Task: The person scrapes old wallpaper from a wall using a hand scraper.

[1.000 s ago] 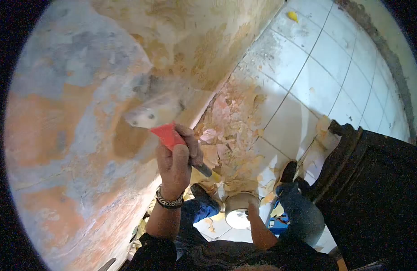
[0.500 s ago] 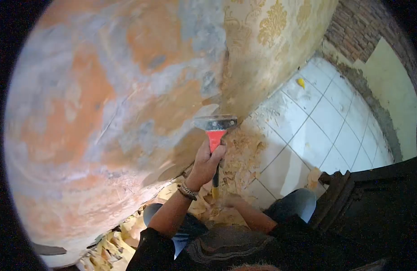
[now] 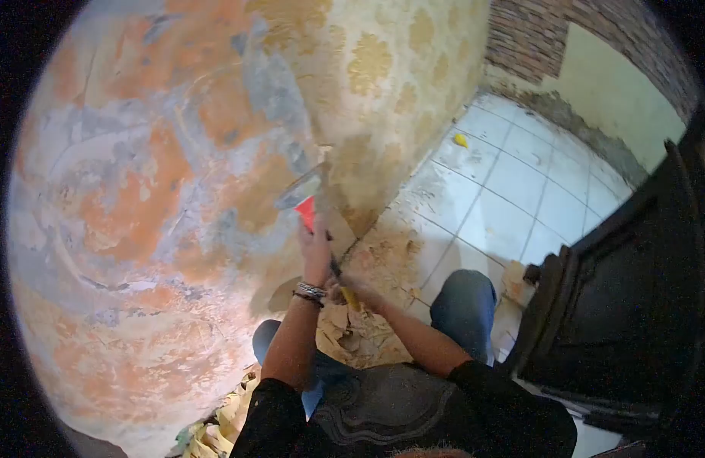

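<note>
My left hand (image 3: 315,246) is wrapped around the upper handle of a long-handled scraper (image 3: 305,209), just below its red neck. The wide blade is tilted, up against the wall (image 3: 154,221) near the border between stripped plaster and patterned wallpaper (image 3: 370,65). Lower down, my right hand (image 3: 358,290) closes around the yellow end of the same handle; motion blurs its fingers. Bare patches of orange, grey and white cover the stripped part. A damp-looking brownish area of wallpaper lies right of the blade.
Torn paper scraps (image 3: 345,328) lie between my knees, with more peeled strips (image 3: 230,408) at the wall's foot. White floor tiles (image 3: 505,191) carry debris and a small yellow object (image 3: 461,140). Dark carved wooden furniture (image 3: 619,305) stands at my right. Brickwork (image 3: 528,38) shows behind.
The scraper blade has moved up and left, turning from level to slanted. Both hands have moved with it, and the head view has shifted to the right.
</note>
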Demonstrator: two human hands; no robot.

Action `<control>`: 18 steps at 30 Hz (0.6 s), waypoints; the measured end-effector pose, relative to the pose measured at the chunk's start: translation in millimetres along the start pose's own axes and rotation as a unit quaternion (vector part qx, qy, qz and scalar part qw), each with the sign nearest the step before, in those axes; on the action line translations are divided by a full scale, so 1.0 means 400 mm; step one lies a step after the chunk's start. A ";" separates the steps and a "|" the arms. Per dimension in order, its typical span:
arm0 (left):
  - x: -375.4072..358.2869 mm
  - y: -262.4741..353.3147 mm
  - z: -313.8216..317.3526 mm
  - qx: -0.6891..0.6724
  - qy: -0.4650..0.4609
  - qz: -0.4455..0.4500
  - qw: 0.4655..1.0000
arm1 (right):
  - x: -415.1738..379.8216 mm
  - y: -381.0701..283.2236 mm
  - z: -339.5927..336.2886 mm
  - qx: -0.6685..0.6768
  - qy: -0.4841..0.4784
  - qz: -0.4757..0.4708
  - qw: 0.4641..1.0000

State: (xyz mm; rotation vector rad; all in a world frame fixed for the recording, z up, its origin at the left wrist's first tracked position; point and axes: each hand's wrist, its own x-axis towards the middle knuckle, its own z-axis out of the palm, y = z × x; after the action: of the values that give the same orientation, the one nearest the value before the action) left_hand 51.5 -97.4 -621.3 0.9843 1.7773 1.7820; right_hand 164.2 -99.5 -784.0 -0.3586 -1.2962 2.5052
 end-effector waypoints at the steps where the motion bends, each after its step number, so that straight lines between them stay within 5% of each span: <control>1: -0.019 -0.002 -0.001 -0.004 0.001 -0.027 1.000 | -0.011 -0.012 0.023 -0.086 -0.024 0.007 0.996; 4: -0.063 0.010 0.003 0.063 -0.046 0.059 0.995 | -0.061 -0.016 0.076 -0.264 0.078 0.108 0.955; 5: -0.079 -0.001 0.011 0.070 -0.048 0.055 0.995 | -0.010 0.103 0.006 -0.328 0.087 0.030 0.940; 6: -0.092 -0.025 0.016 0.087 -0.144 0.046 0.985 | 0.034 0.235 -0.058 -0.389 0.090 -0.047 0.915; 7: -0.113 -0.037 0.009 0.104 -0.232 0.034 0.967 | 0.004 0.250 -0.059 -0.382 0.076 -0.041 0.920; 9: -0.184 0.058 0.042 0.310 -0.367 0.165 0.862 | -0.037 0.221 -0.100 -0.120 0.192 0.005 0.974; 11: -0.248 0.066 0.072 0.299 -0.406 0.239 0.830 | -0.040 0.197 -0.069 -0.131 0.171 0.021 0.976; 14: -0.306 0.066 0.088 0.347 -0.506 0.122 0.780 | -0.078 0.141 -0.092 -0.168 0.177 0.044 0.969; 18: -0.331 0.143 0.076 0.384 -0.562 0.090 0.727 | -0.079 0.086 -0.064 -0.230 0.209 0.076 0.947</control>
State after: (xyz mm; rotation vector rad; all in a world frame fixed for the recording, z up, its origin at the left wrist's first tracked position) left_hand 170.3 -179.0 -591.0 1.9967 1.4681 0.1074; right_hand 197.2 -111.0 -824.2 -1.0651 -1.6950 2.0417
